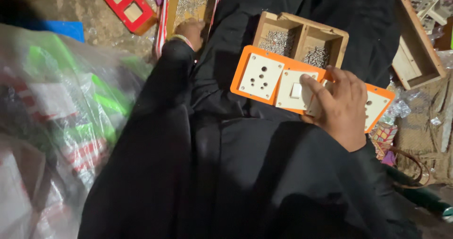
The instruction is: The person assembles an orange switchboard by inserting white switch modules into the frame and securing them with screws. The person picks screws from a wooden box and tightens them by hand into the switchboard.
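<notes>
Head view: right hand [340, 104] grips an orange switch plate [245, 71] on the lap, thumb on its white switch [296, 91]. Left hand [191, 31] reaches into a screw tray [188, 0], fingers hidden, grip unclear.

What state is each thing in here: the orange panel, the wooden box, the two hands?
Orange plastic switch panel: on the lap, white socket and switch modules fitted.
Two-compartment wooden box: open, small metal screws in both compartments.
Right hand: gripping the panel, thumb beside the switch.
Left hand: reaching into a tray of screws.
</notes>
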